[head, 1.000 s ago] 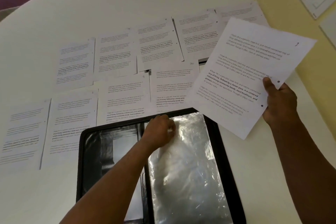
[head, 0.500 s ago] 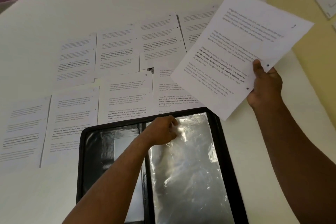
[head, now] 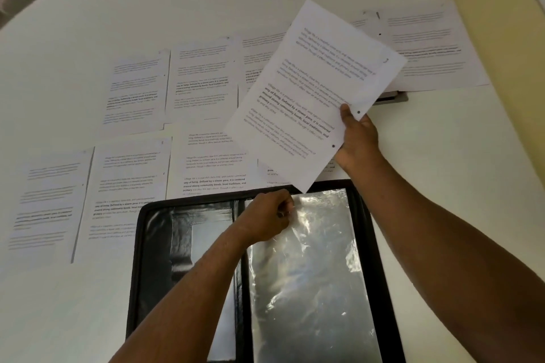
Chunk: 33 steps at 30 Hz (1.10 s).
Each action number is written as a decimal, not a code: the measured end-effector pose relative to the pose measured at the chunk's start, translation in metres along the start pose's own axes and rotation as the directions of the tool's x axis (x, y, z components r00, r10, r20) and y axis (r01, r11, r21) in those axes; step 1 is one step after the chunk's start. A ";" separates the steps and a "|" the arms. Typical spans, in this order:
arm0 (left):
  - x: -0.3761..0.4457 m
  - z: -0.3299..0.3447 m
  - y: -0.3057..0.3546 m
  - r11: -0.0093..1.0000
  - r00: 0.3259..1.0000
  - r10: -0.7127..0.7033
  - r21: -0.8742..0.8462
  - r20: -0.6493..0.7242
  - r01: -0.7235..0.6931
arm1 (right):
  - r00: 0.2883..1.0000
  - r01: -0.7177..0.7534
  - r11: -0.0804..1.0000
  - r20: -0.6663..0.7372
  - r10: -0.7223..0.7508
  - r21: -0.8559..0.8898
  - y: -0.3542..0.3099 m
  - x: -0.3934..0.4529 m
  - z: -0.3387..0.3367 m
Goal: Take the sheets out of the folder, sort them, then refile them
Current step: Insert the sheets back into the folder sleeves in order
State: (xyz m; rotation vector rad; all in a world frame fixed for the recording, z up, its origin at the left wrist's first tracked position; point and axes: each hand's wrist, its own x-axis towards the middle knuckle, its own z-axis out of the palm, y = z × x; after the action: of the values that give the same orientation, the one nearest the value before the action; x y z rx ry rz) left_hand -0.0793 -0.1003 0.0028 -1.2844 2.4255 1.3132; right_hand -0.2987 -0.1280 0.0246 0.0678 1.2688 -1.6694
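Pinching sheet (head: 306, 97) edge, right hand (head: 358, 138); left fingers (head: 284, 208) seemingly gripping sleeve (head: 306, 274).

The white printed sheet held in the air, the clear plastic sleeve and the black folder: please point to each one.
White printed sheet held in the air (head: 312, 91): head view, middle of the page.
Clear plastic sleeve (head: 312, 283): head view, shiny middle area.
Black folder (head: 153, 247): head view, left inner cover.

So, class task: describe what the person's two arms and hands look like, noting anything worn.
Both forearms are bare as far as the frame shows: no sleeves, watch or bracelets. The left hand and right hand wear no gloves. Whether any ring is worn cannot be told.
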 end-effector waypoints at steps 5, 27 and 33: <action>-0.002 0.003 0.001 0.999 0.989 0.028 -0.025 -0.145 -0.032 | 1.000 -0.007 0.981 0.014 0.010 -0.195 0.016 0.002 -0.004; 0.003 -0.020 -0.031 0.988 0.994 -0.061 0.137 -0.088 0.073 | 0.974 0.113 0.696 0.217 0.064 -0.709 -0.003 0.042 -0.028; 0.008 -0.018 -0.040 0.995 0.993 -0.079 0.053 -0.087 0.083 | 0.951 0.194 0.521 0.290 0.108 -0.831 -0.001 0.047 -0.027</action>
State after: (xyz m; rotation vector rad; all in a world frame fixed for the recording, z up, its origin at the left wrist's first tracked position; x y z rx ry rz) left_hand -0.0505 -0.1293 -0.0146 -1.4356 2.4183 1.1845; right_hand -0.3365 -0.1387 -0.0137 -0.8190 1.7150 -0.8512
